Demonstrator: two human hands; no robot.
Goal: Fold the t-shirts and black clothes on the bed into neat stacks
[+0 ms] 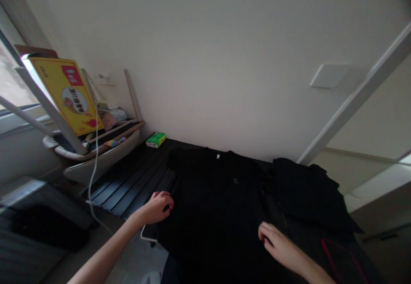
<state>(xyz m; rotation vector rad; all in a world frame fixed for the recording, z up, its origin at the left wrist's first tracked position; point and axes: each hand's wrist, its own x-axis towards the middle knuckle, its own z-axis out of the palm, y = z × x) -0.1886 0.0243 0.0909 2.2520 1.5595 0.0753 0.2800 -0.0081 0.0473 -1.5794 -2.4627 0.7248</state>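
Black shirt laid flat — left hand, right hand on it, fingers curled, grip unclear.

Black slatted platform: black T-shirt spread flat, dark garment bunched alongside, green box at far end.

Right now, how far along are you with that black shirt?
Done: the black T-shirt lies spread flat on the slatted black surface, collar toward the wall. In hand: the left hand and right hand rest at its two sides. Left: the other black garment beside it lies bunched up.
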